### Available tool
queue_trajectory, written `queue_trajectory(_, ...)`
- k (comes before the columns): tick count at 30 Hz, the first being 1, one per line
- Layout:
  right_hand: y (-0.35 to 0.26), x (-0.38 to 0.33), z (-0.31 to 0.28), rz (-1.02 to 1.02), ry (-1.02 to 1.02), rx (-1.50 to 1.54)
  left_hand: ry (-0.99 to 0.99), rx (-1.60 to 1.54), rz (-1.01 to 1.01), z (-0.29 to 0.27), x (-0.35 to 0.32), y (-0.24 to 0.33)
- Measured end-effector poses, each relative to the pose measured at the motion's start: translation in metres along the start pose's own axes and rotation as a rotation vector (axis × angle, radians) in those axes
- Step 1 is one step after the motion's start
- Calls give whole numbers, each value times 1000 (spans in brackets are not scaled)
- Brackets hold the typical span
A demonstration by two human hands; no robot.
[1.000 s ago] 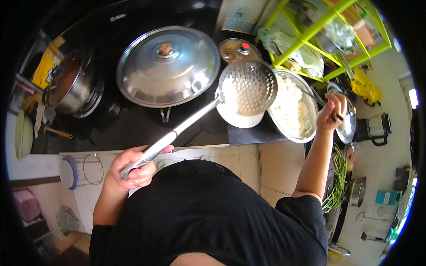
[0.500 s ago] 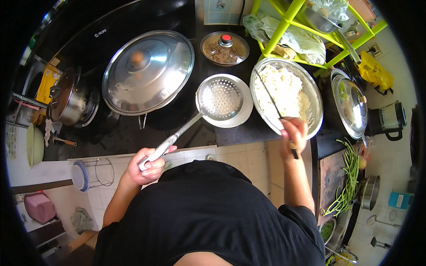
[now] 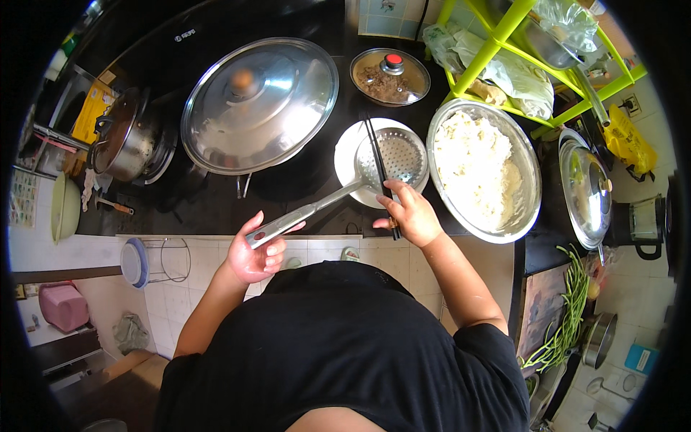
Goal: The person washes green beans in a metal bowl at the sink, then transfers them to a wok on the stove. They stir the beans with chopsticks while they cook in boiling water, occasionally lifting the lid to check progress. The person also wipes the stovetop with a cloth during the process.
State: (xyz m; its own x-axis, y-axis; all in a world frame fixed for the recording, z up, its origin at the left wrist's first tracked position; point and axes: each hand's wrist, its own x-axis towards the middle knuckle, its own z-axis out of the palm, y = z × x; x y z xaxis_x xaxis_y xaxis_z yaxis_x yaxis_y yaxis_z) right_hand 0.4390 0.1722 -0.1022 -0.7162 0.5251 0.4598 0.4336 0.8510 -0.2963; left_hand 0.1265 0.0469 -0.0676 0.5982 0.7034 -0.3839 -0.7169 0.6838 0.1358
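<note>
Nearby, rice bowl [image 3: 484, 169], lidded wok [image 3: 259, 104], glass-lidded dish [image 3: 389, 76]

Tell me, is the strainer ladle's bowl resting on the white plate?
Touching. The head view shows the strainer ladle bowl lying flat inside the white plate, no gap visible.

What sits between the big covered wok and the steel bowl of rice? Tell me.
In the head view: a white plate carrying the perforated skimmer, with dark chopsticks laid across it.

I note a silver perforated skimmer [image 3: 389, 157] on a white plate [image 3: 347, 155], black chopsticks [image 3: 379, 169] across it. Right of my grip: white rice [image 3: 471, 169] in steel bowl [image 3: 529, 162]. Lime-green rack [image 3: 497, 43] beyond.
</note>
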Motion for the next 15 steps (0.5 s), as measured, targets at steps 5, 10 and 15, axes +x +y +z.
queue_trajectory(5,-10,-1,6,60,-163,-233,31,-42,-70,-53,-9,7)
queue_trajectory(10,-51,-6,-5,362,-124,-382,332,418,118,-84,-16,7)
queue_trajectory(15,-110,-47,-8,536,-2,-368,611,1160,947,-140,-53,49)
